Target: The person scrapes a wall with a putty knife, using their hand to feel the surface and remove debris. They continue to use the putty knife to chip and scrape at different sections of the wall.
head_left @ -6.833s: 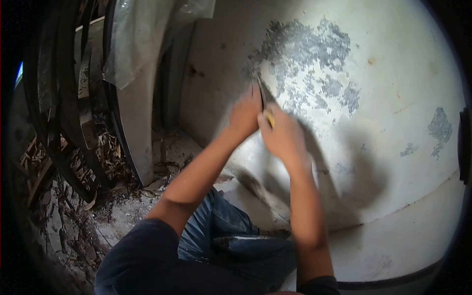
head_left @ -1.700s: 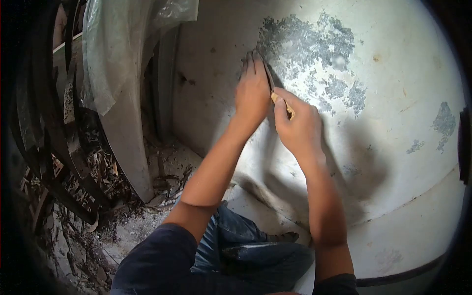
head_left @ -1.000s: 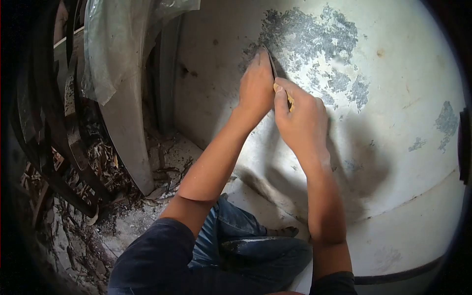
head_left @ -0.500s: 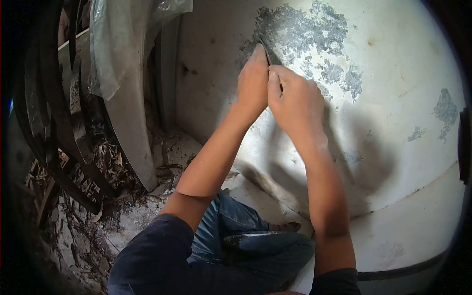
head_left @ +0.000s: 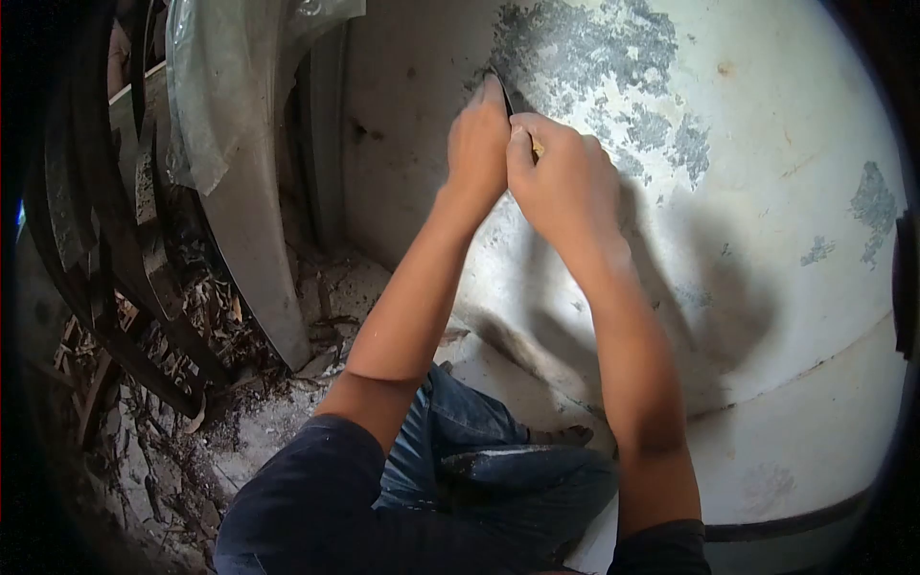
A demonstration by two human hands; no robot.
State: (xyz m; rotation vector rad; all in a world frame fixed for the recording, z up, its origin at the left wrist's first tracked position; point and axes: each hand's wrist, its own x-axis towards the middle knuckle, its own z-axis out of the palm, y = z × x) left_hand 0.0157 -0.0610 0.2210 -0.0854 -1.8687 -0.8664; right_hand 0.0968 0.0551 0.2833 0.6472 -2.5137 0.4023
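Observation:
My right hand (head_left: 563,168) is closed around a scraper (head_left: 507,98). Its thin dark blade points up and left, and a bit of yellowish handle shows between the fingers. Beside it, my left hand (head_left: 478,144) is pressed along the blade, its fingers held together with the tips near the blade's end. Both hands are up against a pale curved panel (head_left: 767,163). Just right of the blade lies a large patch of bare grey surface (head_left: 594,48) where the pale coating is gone. The blade's edge is partly hidden by the fingers.
Clear plastic sheeting (head_left: 216,105) hangs over an upright pale panel (head_left: 251,259) on the left. Dark curved strips (head_left: 96,211) stand beyond it, over dry debris (head_left: 206,316) on the floor. My bent legs in jeans (head_left: 527,479) are below my arms.
Both hands and the scraper have shifted slightly up and left across the panel. The grip looks the same, and the view has moved a little.

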